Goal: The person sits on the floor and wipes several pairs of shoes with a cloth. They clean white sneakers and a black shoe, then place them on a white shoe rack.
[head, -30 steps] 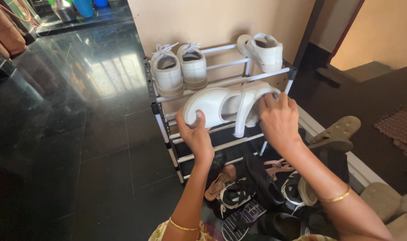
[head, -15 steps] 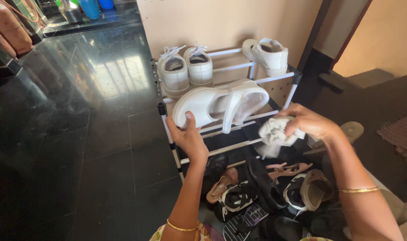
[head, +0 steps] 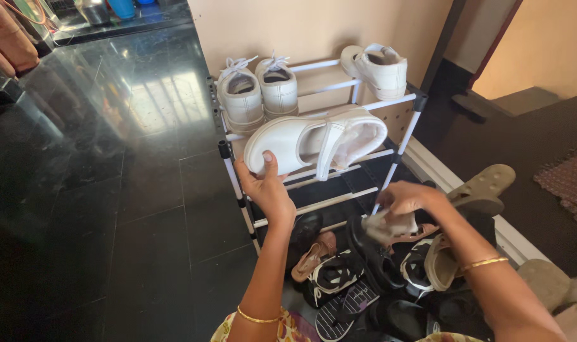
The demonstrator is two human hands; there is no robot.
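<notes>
My left hand (head: 266,187) grips the toe end of a white strapped shoe (head: 314,140), holding it on its side in front of a white-railed shoe rack (head: 390,103). My right hand (head: 407,197) is lower, to the right, closed on a crumpled pale cloth (head: 385,226) above a heap of footwear. A pair of white laced sneakers (head: 258,94) and a single white shoe (head: 375,68) sit on the rack's top shelf.
Black shoes, striped sandals (head: 339,286) and a tan sandal (head: 314,254) lie piled on the floor below the rack. A beige slipper (head: 483,187) lies to the right. Dark glossy floor tiles (head: 111,164) spread left. A patterned mat (head: 564,183) lies at far right.
My right hand left the shoe's heel, carried the cloth off to the right and then lowered it toward the shoe pile. My left hand kept the white shoe nearly still.
</notes>
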